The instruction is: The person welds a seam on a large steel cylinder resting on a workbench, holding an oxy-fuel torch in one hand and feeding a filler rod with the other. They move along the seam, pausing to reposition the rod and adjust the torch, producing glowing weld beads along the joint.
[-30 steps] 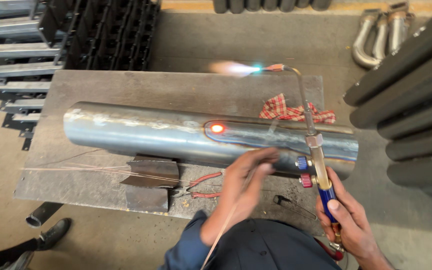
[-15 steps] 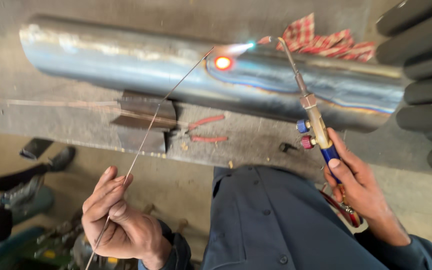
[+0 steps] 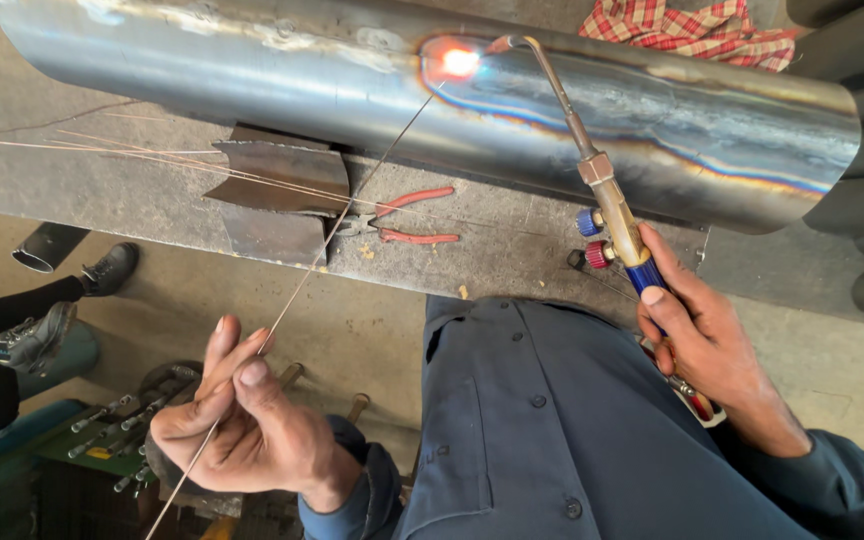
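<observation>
The filler rod [image 3: 297, 290], now pinched in the left hand [image 3: 242, 425], is being fed up to the glowing spot [image 3: 457, 62] on the steel pipe [image 3: 252, 70]. The gas torch [image 3: 602, 195], gripped by the right hand [image 3: 707, 345], is being held closer than a second ago, so the seam is being brazed on the tabletop [image 3: 512, 250].

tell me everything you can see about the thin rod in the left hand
The filler rod is a long, very thin, bare grey metal wire, straight and slanting up to the right. The left hand pinches it near its lower end between the fingers; its upper tip reaches the glowing orange spot on the steel pipe, crossing above the bench.
</observation>
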Demonstrator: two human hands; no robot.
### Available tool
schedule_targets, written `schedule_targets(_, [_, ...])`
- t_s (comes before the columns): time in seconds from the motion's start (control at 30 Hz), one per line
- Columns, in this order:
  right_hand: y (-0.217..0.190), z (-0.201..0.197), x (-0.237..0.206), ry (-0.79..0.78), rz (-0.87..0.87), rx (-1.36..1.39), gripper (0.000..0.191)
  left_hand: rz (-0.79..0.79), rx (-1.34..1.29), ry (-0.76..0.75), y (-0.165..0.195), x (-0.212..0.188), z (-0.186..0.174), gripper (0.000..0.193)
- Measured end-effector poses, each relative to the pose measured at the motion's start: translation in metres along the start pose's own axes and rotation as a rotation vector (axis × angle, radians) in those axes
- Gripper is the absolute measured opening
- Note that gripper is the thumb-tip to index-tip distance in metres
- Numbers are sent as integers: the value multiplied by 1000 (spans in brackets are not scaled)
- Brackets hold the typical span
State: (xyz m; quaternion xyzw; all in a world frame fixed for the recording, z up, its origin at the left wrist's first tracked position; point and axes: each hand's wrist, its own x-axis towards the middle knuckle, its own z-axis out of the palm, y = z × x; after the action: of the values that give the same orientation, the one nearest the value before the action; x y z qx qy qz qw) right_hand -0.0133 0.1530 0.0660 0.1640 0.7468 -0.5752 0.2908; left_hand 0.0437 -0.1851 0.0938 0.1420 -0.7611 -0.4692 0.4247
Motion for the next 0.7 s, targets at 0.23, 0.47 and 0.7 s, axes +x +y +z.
schedule_targets(0.23, [1,2,3,-16,7,-13,65,-19,97,-12,-4,4,8,37])
schedule_targets(0.47, [-1,2,5,-27,-30,5,64,-76,88,13,-4,6,14,33])
schedule_targets(0.7, [-4,2,4,-20,-14,2,64,-76,38,33,-6,3,12,39])
